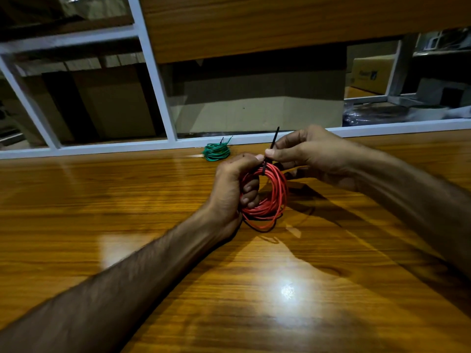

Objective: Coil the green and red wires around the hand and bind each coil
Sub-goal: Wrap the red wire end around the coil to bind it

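- The right hand is pinching the upstanding tail of a black cable tie between thumb and forefinger, just above the top of the red wire coil
- The left hand is clenching the near side of that coil, its fingers curling through the middle of the loops while the thumb is pressing up beside the tie's band
- The tie is looping around the top of the red bundle, and its free end is pointing up and away from the person; whether the head is fully cinched is too small to tell
- To finish the bind well, in all likelihood, the tail wants drawing straight along its own line while the left thumb is bracing the head, so the band is closing evenly on every strand
- One or two red loops are sagging loose at the bottom of the coil, near the wooden table; these are probably worth gathering in before the tie is locking
- The green wire coil is lying well apart at the far edge of the table, against the white frame, already carrying a dark tie of its own, so the task is looking close to its end
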Motion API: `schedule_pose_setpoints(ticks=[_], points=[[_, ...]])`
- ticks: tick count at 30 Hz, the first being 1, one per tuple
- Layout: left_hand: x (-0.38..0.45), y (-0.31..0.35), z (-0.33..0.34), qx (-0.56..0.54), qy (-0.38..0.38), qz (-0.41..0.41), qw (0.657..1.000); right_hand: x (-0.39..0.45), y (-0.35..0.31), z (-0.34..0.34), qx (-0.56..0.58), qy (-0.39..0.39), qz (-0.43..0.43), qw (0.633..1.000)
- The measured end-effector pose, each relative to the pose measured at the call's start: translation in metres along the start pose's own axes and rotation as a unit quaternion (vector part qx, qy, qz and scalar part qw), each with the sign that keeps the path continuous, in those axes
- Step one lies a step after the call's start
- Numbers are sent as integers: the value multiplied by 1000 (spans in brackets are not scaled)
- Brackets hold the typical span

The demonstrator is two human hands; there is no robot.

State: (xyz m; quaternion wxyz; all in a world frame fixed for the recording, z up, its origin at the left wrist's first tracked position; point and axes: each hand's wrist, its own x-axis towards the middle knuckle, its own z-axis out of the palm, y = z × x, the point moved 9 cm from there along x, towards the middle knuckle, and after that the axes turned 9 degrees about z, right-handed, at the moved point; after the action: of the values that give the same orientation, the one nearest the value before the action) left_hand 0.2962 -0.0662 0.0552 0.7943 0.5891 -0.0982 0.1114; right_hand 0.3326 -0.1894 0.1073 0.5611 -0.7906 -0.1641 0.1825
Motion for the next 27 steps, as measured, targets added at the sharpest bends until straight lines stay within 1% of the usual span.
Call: schedule_pose_setpoints(ticks=[5, 13, 19, 23, 27], points=[[-1, 2, -1, -7, 10, 2, 1000, 0, -2, -4, -10, 0, -7, 1000], [-1, 8, -1, 15, 9, 26, 1000, 1, -9, -6, -80, 34, -60, 994], [0, 9, -1, 29, 6, 40, 999, 1, -12, -10, -99, 71, -96, 988], [1, 11, 0, 32, 3, 46, 998, 0, -12, -11, -83, 92, -112, 986], [1, 12, 1, 27, 4, 50, 998, 2, -10, -10, -45, 91, -105, 989]])
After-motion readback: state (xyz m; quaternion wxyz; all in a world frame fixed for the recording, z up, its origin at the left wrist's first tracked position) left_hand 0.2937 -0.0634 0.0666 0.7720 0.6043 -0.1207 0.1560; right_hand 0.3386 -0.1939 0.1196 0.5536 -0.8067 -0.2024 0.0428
